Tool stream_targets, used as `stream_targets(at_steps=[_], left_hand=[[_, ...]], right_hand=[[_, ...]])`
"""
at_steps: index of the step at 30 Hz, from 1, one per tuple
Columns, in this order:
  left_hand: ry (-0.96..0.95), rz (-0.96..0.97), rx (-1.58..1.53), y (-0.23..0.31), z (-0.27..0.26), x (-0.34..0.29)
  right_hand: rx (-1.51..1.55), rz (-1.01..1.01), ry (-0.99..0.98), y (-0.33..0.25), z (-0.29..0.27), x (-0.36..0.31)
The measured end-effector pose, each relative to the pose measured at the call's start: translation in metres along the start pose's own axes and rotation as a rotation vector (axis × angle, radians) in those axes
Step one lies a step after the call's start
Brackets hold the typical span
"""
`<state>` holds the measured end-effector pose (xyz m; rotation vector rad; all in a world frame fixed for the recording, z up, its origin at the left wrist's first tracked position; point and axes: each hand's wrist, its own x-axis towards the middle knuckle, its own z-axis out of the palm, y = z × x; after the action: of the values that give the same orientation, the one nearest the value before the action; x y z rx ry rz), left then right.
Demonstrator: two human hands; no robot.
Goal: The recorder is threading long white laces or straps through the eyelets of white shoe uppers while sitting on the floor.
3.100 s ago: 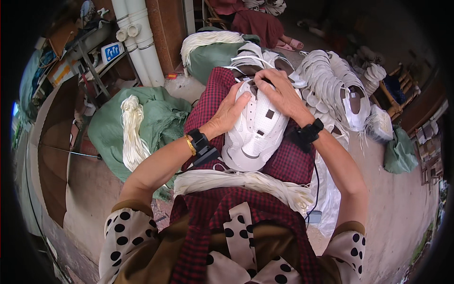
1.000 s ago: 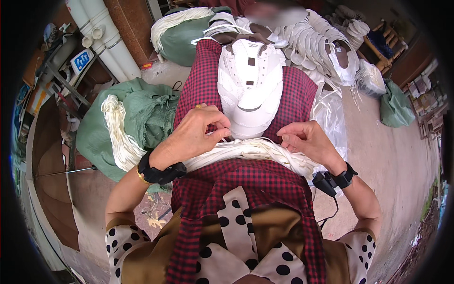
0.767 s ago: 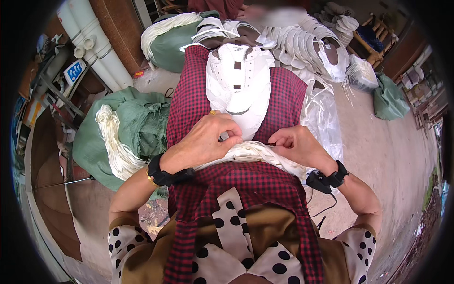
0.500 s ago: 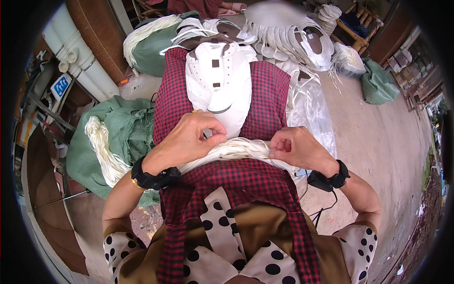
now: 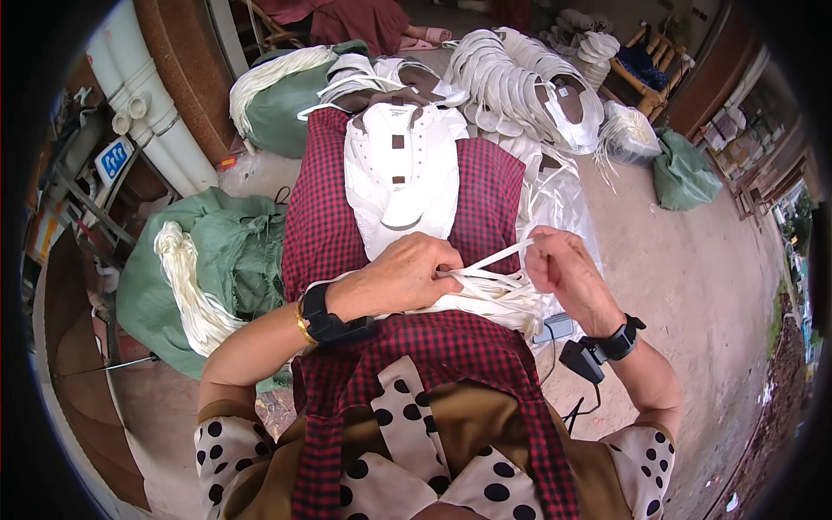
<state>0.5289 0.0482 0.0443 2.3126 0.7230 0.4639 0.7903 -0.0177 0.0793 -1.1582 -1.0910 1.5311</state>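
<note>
A bundle of white shoelaces [image 5: 485,299] lies across my lap on a red-and-black checked apron [image 5: 494,186]. My left hand [image 5: 407,270] rests over the bundle, closed, with thumb and forefinger pinched on laces at its middle. Raised a little to the right, my right hand [image 5: 568,276] is closed on the end of a lace. That lace runs taut and slanting between the two hands, above the others. Beyond them a white shoe upper [image 5: 400,165] with eyelet holes lies on the apron, its tongue toward me.
Left of me, a green sack [image 5: 234,247] carries a hank of cream laces [image 5: 186,277]. Ahead are another green sack with laces [image 5: 282,95] and stacked shoe uppers [image 5: 511,82]. A green bag [image 5: 685,169] sits right, near a bamboo chair [image 5: 654,74]. Another person's legs show at the top.
My right hand has risen and moved right, drawing a lace up taut from the bundle. My left hand has shifted right and slightly toward me, onto the laces.
</note>
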Motion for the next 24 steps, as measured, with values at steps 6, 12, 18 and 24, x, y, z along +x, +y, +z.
stream_targets(at_steps=[6,12,18,24], left_hand=[[0.000,0.054,0.116,-0.017,0.017,-0.004],[-0.104,0.003,0.082,0.010,-0.013,-0.002],[0.260,0.237,0.154,0.063,-0.062,0.034],[0.184,0.301,-0.453,0.103,-0.058,0.087]], right_hand=[[0.282,-0.661,0.302,-0.149,-0.249,-0.076],[-0.136,-0.865,1.486,-0.239,-0.449,-0.214],[-1.180,-0.588,0.764,-0.203,-0.268,-0.110],[-0.931,-0.401,-0.097,-0.122,-0.025,-0.019]])
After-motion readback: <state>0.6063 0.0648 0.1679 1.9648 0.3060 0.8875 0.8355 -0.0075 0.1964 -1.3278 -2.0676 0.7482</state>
